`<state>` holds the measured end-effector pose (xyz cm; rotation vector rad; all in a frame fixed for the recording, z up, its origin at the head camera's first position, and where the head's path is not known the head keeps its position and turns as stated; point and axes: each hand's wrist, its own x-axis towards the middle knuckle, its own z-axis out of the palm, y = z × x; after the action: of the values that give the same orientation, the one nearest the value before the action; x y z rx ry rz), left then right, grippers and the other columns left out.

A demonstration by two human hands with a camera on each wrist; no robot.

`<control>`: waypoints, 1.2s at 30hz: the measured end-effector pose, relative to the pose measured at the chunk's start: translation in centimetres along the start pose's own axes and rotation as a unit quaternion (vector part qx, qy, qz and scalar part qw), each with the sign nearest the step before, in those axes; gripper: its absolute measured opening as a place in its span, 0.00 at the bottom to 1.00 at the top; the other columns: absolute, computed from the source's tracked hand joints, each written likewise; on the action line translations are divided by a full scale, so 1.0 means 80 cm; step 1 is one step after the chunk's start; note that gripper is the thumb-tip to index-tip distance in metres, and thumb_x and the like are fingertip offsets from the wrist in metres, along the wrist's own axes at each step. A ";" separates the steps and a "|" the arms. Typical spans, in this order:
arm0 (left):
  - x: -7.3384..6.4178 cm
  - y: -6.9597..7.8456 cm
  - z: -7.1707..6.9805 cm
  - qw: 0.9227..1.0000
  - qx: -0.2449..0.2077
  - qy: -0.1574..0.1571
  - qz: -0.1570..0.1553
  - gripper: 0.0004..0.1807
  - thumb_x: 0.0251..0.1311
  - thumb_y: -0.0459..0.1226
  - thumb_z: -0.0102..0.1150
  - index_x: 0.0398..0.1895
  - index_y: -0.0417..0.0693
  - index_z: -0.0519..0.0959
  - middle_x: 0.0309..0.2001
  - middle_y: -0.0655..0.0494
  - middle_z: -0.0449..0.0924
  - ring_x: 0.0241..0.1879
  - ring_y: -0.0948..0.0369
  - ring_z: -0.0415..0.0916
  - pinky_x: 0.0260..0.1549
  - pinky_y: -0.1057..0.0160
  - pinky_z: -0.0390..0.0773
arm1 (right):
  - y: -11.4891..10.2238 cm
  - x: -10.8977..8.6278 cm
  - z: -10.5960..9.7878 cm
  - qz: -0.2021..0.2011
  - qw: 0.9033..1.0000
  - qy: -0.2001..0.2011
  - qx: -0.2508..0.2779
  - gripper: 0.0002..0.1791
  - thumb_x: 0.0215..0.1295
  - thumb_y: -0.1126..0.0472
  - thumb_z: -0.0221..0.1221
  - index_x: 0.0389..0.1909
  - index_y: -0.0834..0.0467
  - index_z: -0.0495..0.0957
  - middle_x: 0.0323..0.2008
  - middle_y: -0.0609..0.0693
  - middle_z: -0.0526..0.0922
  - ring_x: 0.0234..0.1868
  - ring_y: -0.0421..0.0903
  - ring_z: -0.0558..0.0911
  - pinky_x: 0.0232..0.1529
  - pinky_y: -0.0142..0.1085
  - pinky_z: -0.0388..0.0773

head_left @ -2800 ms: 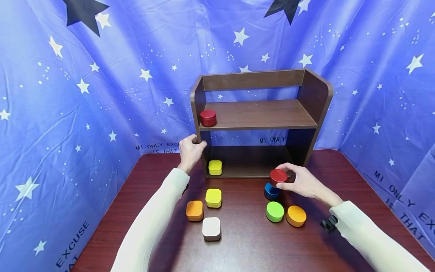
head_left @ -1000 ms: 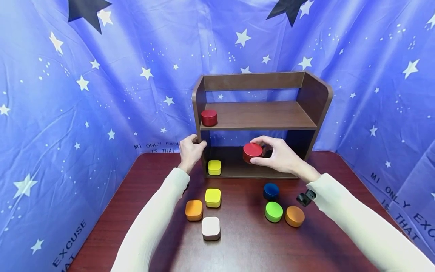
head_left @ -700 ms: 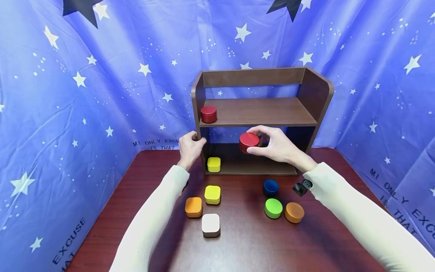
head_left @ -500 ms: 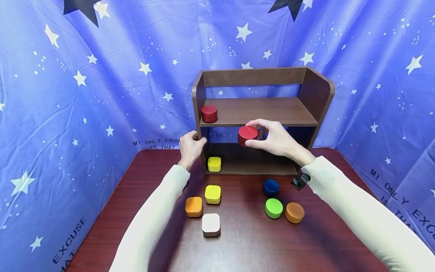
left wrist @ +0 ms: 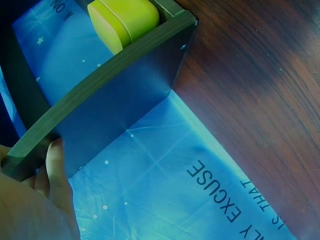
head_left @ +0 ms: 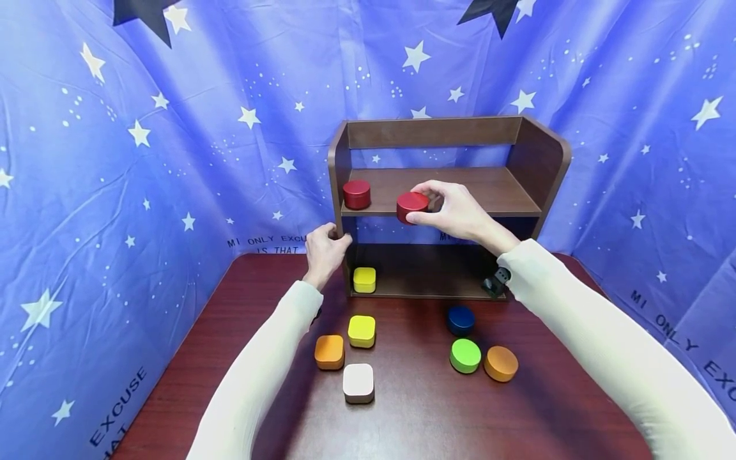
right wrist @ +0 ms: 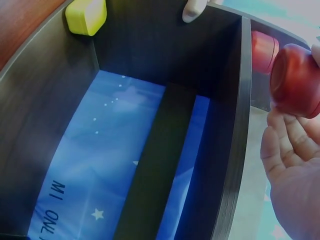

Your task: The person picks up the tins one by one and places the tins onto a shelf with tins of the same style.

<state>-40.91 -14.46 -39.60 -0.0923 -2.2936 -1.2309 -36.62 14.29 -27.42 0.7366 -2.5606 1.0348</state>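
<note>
My right hand [head_left: 460, 214] pinches a round red tin [head_left: 411, 206] between thumb and fingers, in front of the upper board of a brown two-tier shelf [head_left: 494, 185]. In the right wrist view, this held tin [right wrist: 292, 80] is beside the shelf board's front edge. A second round red tin [head_left: 356, 195] stands at the upper board's left end. My left hand [head_left: 325, 254] grips the front edge of the shelf's left side panel, thumb on the inner face; the left wrist view shows its fingers [left wrist: 57, 162] around that panel. A yellow square tin [head_left: 365, 280] sits at lower left inside the shelf.
On the table [head_left: 425, 409], at left front, are yellow [head_left: 361, 331], orange [head_left: 329, 352] and white [head_left: 358, 383] square tins. Round blue [head_left: 461, 320], green [head_left: 465, 355] and orange [head_left: 501, 363] tins stand at right front. A blue starry curtain [head_left: 259, 179] hangs behind the shelf.
My right hand has carried the red tin from above the blue tin leftward and up to the height of the upper board. The left hand has stayed on the side panel.
</note>
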 end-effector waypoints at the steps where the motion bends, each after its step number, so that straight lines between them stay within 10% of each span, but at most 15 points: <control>1: 0.000 0.000 0.000 1.000 0.002 0.001 0.001 0.07 0.59 0.39 0.70 0.30 0.44 0.86 0.34 0.44 0.91 0.38 0.46 0.84 0.41 0.51 0.78 | 0.000 0.004 0.001 0.004 1.000 -0.001 0.002 0.27 0.65 0.53 0.74 0.63 0.59 0.84 0.47 0.60 0.91 0.44 0.53 0.85 0.45 0.33 0.76; 36: 0.000 -0.005 0.002 1.000 0.003 0.006 0.010 0.06 0.57 0.39 0.71 0.32 0.45 0.88 0.34 0.46 0.92 0.39 0.45 0.87 0.43 0.47 0.81 | -0.003 0.065 0.026 0.043 0.998 -0.040 -0.032 0.30 0.68 0.49 0.73 0.65 0.60 0.81 0.48 0.60 0.90 0.46 0.54 0.84 0.50 0.42 0.75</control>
<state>-41.09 -14.57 -40.03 -0.1063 -2.2805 -1.2107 -40.95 10.81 -26.48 0.6694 -2.7008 0.9634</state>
